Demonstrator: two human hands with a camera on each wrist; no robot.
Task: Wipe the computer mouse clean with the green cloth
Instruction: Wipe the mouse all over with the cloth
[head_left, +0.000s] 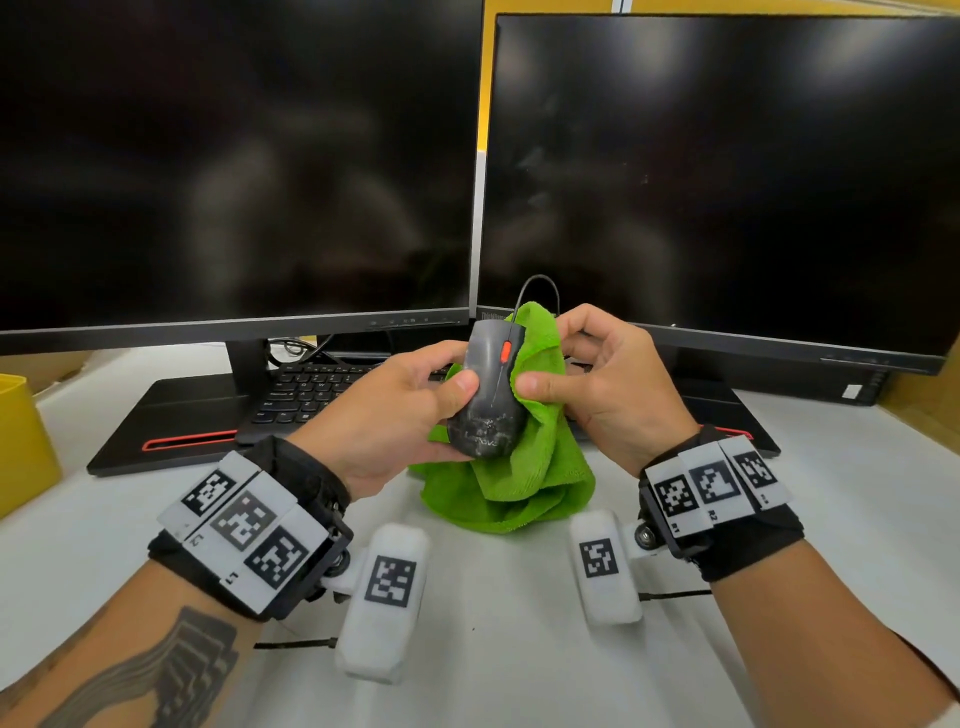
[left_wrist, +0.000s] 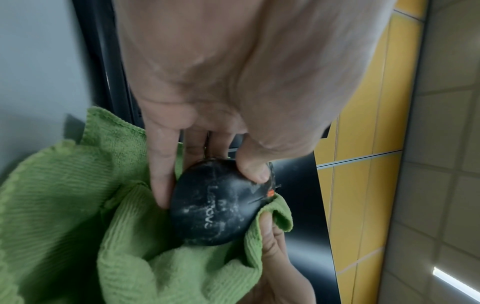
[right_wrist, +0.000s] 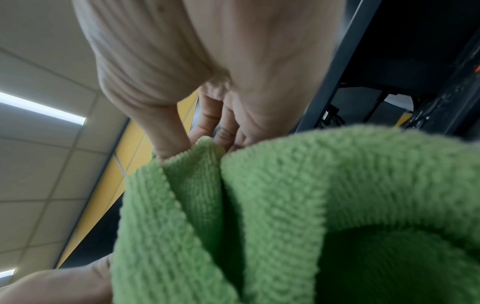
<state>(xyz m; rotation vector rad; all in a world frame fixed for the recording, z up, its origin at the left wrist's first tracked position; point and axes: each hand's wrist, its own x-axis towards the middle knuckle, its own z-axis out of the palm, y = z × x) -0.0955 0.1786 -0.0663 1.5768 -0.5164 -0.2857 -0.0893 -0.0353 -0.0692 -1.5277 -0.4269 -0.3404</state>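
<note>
Computer mouse (head_left: 488, 395) held up off the table (head_left: 519, 623), in front of the monitors (head_left: 234, 156), whitish smudges on its back. Left hand (head_left: 395, 410) grip closed round its left side, thumb on top. Right hand (head_left: 602, 384) pinches green cloth (head_left: 524, 467) against its right side, rest hanging below. Mid-wipe, I judge; next calls for rubbing cloth over the smudged back. Underside hidden; cable (head_left: 537, 286) end hidden behind the cloth.
</note>
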